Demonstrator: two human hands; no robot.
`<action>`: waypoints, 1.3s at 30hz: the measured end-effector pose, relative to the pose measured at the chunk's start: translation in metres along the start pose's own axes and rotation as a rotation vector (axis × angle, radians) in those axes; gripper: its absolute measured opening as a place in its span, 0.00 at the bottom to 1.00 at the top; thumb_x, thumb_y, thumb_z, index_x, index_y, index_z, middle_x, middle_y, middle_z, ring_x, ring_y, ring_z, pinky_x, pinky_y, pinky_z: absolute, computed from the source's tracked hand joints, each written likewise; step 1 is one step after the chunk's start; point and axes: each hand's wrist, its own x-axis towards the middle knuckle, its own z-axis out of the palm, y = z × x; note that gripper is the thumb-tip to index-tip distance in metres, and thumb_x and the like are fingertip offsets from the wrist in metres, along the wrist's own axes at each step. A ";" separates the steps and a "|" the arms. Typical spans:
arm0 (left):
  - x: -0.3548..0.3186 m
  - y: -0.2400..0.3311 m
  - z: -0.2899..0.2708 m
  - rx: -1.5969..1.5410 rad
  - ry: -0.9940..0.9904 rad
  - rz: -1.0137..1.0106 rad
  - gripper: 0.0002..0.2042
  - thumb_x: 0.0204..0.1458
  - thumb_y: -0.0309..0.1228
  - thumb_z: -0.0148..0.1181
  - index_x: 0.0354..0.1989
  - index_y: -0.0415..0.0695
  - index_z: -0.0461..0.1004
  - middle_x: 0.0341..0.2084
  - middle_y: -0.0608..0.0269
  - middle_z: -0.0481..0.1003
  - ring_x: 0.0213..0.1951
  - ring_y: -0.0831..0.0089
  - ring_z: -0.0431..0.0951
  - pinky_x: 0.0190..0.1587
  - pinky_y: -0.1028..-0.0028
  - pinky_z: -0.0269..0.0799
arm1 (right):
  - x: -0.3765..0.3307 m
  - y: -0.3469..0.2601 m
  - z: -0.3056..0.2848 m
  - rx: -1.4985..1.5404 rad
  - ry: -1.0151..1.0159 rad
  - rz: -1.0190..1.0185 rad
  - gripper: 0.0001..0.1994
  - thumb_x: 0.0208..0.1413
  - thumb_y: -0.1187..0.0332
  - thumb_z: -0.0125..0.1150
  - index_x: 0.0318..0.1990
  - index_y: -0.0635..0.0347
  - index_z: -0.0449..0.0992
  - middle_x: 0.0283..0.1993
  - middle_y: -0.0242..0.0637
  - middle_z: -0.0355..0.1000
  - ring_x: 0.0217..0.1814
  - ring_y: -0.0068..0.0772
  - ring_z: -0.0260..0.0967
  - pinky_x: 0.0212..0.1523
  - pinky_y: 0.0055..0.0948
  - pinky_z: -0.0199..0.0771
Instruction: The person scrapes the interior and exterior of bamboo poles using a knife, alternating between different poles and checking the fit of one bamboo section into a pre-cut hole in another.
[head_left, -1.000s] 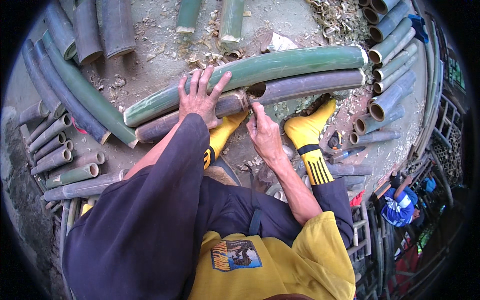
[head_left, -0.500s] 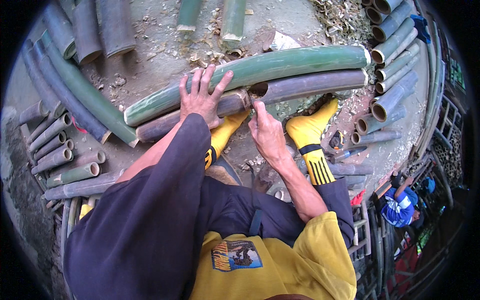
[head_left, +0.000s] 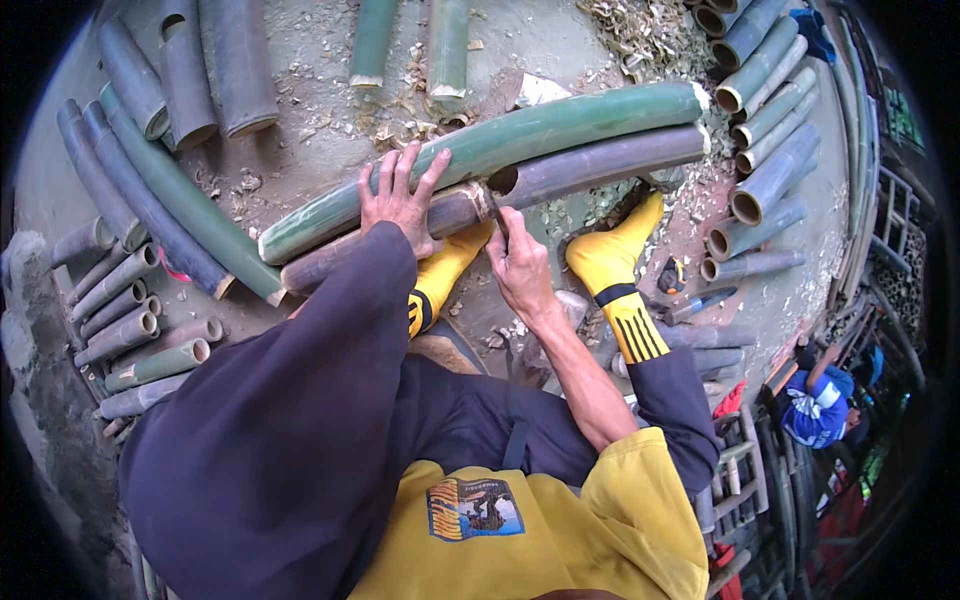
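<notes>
Pressing down flat, the left hand (head_left: 398,203) lies with its fingers spread wide on a short grey-brown bamboo pole (head_left: 380,240) in the middle of the frame; it clasps nothing, it just rests on top. The right hand (head_left: 520,268) is curled shut around a small thin tool (head_left: 497,212) whose tip touches the cut end of that short pole. I cannot tell what kind of tool it is.

Just past that cut end lies a long purple-grey bamboo pole (head_left: 610,160) with a round hollow mouth, running to the upper right. Touching it on the far side lies a long green bamboo pole (head_left: 500,150). Two feet in yellow socks (head_left: 610,262) rest just below the poles, near the hands.

Pale wood chips (head_left: 640,20) litter the dusty ground (head_left: 310,150) at the top. Piles of cut bamboo tubes (head_left: 760,130) lie at the upper right, and more at the left edge.
</notes>
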 end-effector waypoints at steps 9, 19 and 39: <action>-0.001 0.000 0.002 -0.059 -0.018 -0.045 0.62 0.14 0.42 0.77 0.66 0.67 0.44 0.62 0.59 0.50 0.64 0.57 0.49 0.62 0.48 0.41 | -0.002 0.007 0.016 0.060 0.006 0.037 0.17 0.51 0.78 0.54 0.50 0.61 0.63 0.29 0.59 0.71 0.33 0.61 0.71 0.27 0.47 0.69; -0.001 0.001 0.000 -0.012 -0.001 -0.021 0.63 0.11 0.42 0.77 0.66 0.59 0.46 0.61 0.55 0.51 0.62 0.55 0.51 0.60 0.49 0.43 | 0.000 0.004 0.014 0.069 -0.019 0.038 0.18 0.48 0.79 0.55 0.48 0.61 0.63 0.29 0.56 0.71 0.32 0.58 0.71 0.26 0.47 0.71; -0.001 0.000 0.000 -0.020 -0.016 -0.027 0.62 0.11 0.41 0.77 0.65 0.60 0.46 0.61 0.55 0.51 0.62 0.54 0.51 0.59 0.48 0.44 | 0.000 0.006 0.013 0.009 0.004 -0.013 0.16 0.49 0.81 0.54 0.47 0.62 0.64 0.23 0.55 0.69 0.27 0.57 0.72 0.22 0.44 0.68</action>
